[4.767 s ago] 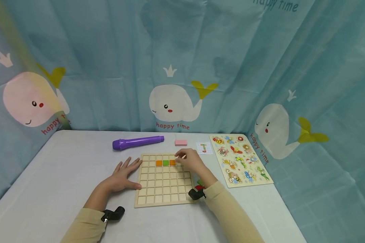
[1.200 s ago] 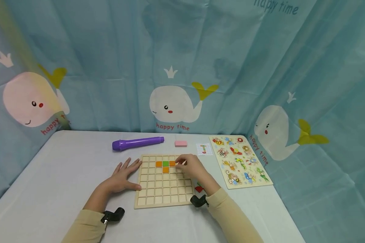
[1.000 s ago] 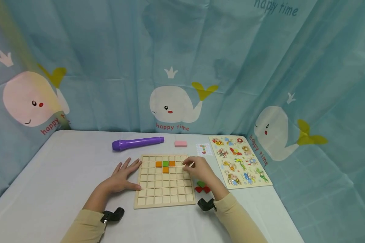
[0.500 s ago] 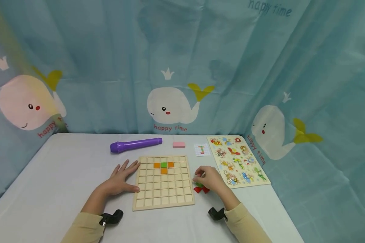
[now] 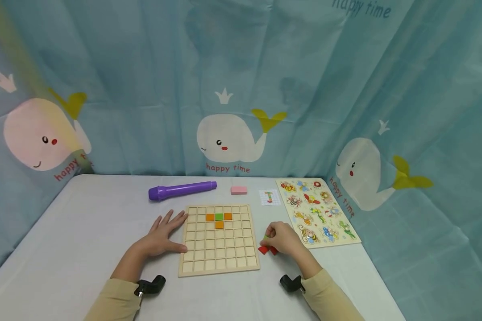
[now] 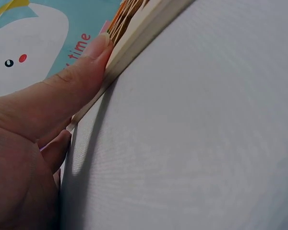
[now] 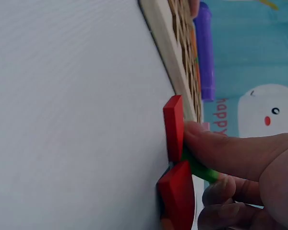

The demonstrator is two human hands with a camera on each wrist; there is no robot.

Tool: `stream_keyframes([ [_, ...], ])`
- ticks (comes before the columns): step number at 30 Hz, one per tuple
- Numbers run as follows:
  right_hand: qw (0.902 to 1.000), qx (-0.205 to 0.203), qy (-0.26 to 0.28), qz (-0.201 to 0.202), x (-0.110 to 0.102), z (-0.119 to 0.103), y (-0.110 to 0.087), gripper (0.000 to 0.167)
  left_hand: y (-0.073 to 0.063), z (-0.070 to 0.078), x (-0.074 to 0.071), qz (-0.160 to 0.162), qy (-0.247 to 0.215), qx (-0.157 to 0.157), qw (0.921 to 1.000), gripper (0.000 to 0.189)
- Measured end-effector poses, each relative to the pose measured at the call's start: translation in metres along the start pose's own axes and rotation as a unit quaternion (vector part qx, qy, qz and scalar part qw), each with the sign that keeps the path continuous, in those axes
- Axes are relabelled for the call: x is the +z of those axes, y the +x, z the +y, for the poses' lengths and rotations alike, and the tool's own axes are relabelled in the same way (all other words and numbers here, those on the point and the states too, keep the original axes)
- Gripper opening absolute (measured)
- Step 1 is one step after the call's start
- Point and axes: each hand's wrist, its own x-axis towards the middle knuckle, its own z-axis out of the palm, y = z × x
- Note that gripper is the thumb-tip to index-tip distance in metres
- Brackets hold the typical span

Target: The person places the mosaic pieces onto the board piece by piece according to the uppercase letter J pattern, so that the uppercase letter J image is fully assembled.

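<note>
A wooden grid board (image 5: 218, 273) lies on the white table. Three orange tiles, one of them the left tile (image 5: 210, 217), and a green tile (image 5: 219, 217) form a small T in its upper cells. My left hand (image 5: 156, 240) has its fingers spread along the board's left edge, and its thumb rests on the frame in the left wrist view. Right of the board, my right hand (image 5: 283, 238) pinches a green block (image 7: 199, 167) between thumb and fingers. Two red blocks, one nearer the board (image 7: 174, 127) and one beside it (image 7: 178, 194), lie right under that hand.
Behind the board lie a purple toy microphone (image 5: 182, 190), a pink block (image 5: 238, 190) and a small grid card (image 5: 269, 197) with a coloured pattern. A puzzle board (image 5: 301, 243) with animal pictures sits at the right. A whale-print curtain (image 5: 152, 133) surrounds the table.
An orange tile now sits below the green tile on the board. My right hand has moved from the board right and nearer to the loose blocks, gripping the green one. The left hand stays.
</note>
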Motion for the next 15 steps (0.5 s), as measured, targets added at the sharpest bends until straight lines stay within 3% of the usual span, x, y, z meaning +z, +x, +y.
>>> stream_keyframes([
  [15,0.9970,-0.016,0.073,-0.018,-0.005,-0.027,0.021,0.028,0.000,0.002,-0.001,-0.001,-0.003,-0.005,1.0000,0.115],
])
